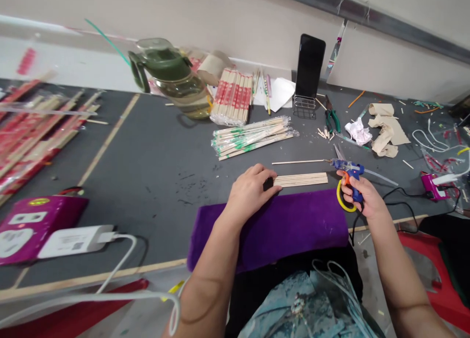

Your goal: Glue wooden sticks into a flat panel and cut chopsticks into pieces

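Note:
My left hand [249,191] rests at the left end of a flat row of thin wooden sticks [303,180], its thumb on the near side and its fingers on the far side. In my right hand [365,196] is a blue hot glue gun [352,169], nozzle toward the left. Scissors with a yellow handle loop [340,202] are partly covered by the gun and that hand; whether the hand touches them I cannot tell. One single stick [297,162] lies beyond the row, its right end near the nozzle. A folded purple cloth [290,225] lies along the table edge below both hands.
Bundled sticks in plastic [253,136], packed red-and-white chopsticks [232,96] and a green-lidded jug [176,78] stand farther back. A phone [310,64] leans on a wire stand beside green-handled pliers [332,115]. Purple power sockets [433,186] with cords lie right, another [55,215] left.

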A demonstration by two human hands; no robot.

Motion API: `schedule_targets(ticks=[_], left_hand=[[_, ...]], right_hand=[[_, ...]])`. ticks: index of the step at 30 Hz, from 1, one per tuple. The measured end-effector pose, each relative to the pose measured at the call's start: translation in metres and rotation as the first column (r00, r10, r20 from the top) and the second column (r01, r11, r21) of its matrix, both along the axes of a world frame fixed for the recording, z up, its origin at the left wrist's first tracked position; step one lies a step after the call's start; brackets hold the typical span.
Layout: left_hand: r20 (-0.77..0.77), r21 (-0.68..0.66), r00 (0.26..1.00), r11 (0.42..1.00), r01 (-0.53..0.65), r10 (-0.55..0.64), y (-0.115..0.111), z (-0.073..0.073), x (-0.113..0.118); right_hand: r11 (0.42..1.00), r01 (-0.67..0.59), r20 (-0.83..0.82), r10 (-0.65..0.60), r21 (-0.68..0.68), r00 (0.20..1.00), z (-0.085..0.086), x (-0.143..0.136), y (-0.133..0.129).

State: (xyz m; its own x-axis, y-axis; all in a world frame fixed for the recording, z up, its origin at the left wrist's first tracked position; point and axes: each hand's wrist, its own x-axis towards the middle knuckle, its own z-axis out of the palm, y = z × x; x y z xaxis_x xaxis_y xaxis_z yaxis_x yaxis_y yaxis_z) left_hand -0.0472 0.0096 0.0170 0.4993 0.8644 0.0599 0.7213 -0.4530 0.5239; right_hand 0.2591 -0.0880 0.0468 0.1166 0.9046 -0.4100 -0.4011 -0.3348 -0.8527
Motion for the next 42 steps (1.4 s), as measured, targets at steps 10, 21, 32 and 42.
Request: schedule_targets(ticks=[10,21,32,42], left_hand=[[0.0,-0.008,1.0,1.0,-0.004,0.004,0.001,-0.003,0.0],[-0.01,0.002,1.0,1.0,-0.001,0.001,0.0,-0.001,0.001],[-0.018,0.011,1.0,1.0,0.001,-0.001,0.0,-0.001,0.001],[-0.027,0.026,1.0,1.0,-0.001,0.001,0.001,-0.006,0.0]], right_hand=[[0.978,-0.203,0.426,0.203,-0.047,0.882,-0.006,-0.028,0.006],[0.96,-0.277,0.705,0.216,-0.028,0.676,-0.011,-0.03,0.01],[0.99,-0.142,0.712,0.088,0.016,0.697,-0.004,-0.021,0.007],[0.967,0.252,0.244,-0.249,0.02,0.937,-0.001,0.039,-0.008]])
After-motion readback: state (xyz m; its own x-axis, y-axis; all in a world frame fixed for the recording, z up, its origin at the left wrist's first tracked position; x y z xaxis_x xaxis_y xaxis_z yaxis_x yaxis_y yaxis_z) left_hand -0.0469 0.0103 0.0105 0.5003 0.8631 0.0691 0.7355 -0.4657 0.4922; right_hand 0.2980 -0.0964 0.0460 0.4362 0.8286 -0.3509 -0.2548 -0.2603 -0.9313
